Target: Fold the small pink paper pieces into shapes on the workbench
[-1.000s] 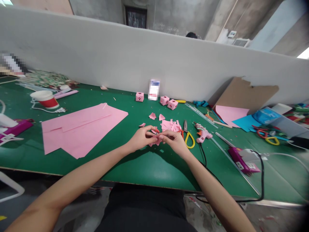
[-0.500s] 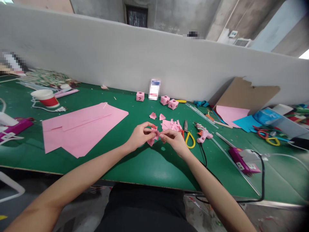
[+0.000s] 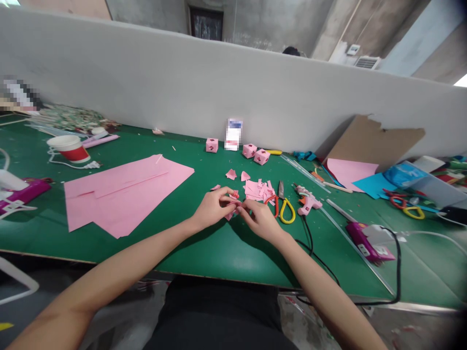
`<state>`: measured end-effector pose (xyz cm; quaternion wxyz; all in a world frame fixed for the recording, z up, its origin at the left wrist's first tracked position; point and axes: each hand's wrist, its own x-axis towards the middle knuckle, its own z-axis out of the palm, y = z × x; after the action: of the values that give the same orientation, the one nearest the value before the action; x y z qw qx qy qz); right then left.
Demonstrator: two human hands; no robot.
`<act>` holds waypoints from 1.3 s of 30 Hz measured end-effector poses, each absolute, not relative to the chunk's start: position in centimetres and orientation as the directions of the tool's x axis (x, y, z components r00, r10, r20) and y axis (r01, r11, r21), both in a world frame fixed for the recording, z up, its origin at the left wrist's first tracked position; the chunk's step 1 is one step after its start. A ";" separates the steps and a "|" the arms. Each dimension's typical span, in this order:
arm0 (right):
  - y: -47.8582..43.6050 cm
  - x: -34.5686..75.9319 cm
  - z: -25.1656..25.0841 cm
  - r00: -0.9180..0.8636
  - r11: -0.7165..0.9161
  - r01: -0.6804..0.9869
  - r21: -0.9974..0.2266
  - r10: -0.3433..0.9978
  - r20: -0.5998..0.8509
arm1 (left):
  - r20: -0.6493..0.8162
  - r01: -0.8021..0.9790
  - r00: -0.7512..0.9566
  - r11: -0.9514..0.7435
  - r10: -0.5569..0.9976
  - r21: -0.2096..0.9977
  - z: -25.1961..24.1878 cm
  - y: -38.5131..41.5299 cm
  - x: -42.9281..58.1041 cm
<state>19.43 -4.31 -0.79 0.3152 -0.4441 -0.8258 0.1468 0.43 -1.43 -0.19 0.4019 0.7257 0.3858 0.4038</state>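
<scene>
My left hand (image 3: 211, 208) is closed, its thumb and fingers pinching a small folded pink paper piece (image 3: 229, 215). From the other side my right hand (image 3: 260, 218) grips the same piece with its fingertips; the two hands almost touch. Fingers cover much of the piece. Just beyond them lie two small pink paper pieces (image 3: 231, 174) and a heap of pink paper strips (image 3: 255, 190). Pliers with one red and one yellow handle (image 3: 287, 211) rest to the right of my right hand. Farther back stand three pink paper cubes (image 3: 212, 145) with cut-out holes.
Large pink paper sheets (image 3: 127, 199) lie at left, near a paper cup (image 3: 69, 148). On the right are a pink glue gun (image 3: 309, 201) with a black cord, a purple power strip (image 3: 368, 243) and cardboard (image 3: 372, 141). A grey partition (image 3: 164, 87) runs behind the table.
My right hand has shifted slightly left and closer to my left hand around the pink piece. More of the pliers' red handle now shows.
</scene>
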 end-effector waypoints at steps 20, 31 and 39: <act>-4.7 18.7 -1.1 -0.269 0.513 0.567 -0.645 0.855 0.444 | 0.150 -0.032 0.428 -0.151 0.891 0.988 -1.0 -1.9 1.6; -4.6 18.8 -1.0 -0.215 0.512 0.595 -0.619 0.844 0.491 | 0.251 0.051 0.435 -0.302 0.865 0.952 -0.4 -2.4 1.7; -4.3 18.7 -1.4 -0.182 0.502 0.624 -0.598 0.838 0.513 | 0.307 0.107 0.387 -0.374 0.869 0.921 -0.6 -2.5 1.8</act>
<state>18.70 -4.29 -1.36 0.4198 -0.4822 -0.7582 0.1277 1.79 -2.52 -0.62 0.4405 0.7068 0.3452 0.4326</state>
